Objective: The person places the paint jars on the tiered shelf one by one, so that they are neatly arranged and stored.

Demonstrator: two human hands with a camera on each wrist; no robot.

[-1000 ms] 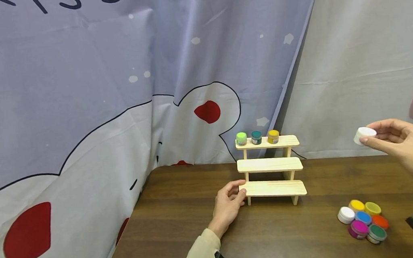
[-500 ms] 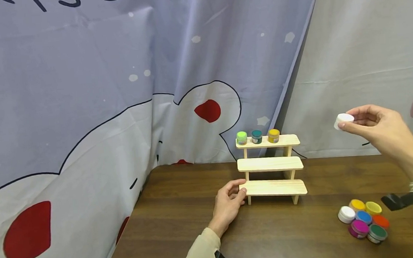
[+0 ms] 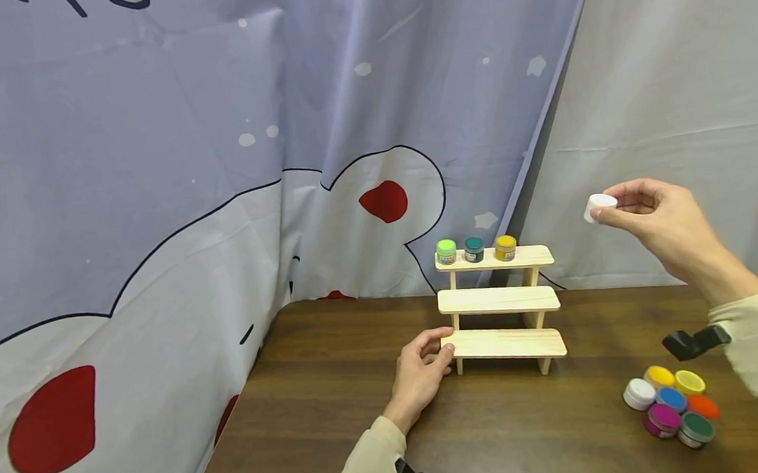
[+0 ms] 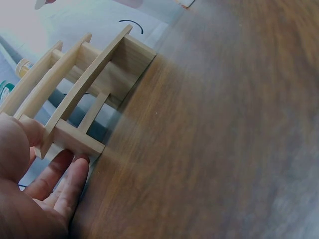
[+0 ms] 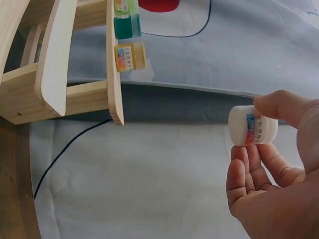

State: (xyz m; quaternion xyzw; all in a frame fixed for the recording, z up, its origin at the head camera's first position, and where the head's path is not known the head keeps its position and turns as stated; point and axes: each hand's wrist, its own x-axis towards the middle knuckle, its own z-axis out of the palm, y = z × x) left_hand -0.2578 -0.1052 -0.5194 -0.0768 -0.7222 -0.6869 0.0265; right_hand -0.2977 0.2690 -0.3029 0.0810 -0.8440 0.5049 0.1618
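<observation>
A small white paint jar [image 3: 597, 207] is pinched between the thumb and fingers of my right hand [image 3: 666, 229], in the air to the right of the three-tier wooden shelf [image 3: 497, 300]. Its printed label [image 5: 254, 128] shows in the right wrist view. My left hand [image 3: 419, 374] grips the left end of the lowest tier, thumb in front and fingers at the side. Along the top tier, from the left, stand a light green jar [image 3: 446, 252], a dark teal jar [image 3: 474, 250] and a yellow-ochre jar [image 3: 505, 249]. The middle and lowest tiers bear no jars.
On the brown wooden table [image 3: 314, 434], front right, several jars stand close together: among them a white jar [image 3: 639, 393], a magenta jar [image 3: 662, 420], an orange-red jar [image 3: 703, 407] and a green jar [image 3: 696, 429]. Behind the shelf hangs a printed curtain [image 3: 343, 120].
My right hand has moved left and upward with the white paint jar, closer to the shelf. The left hand has kept its place on the lowest tier.
</observation>
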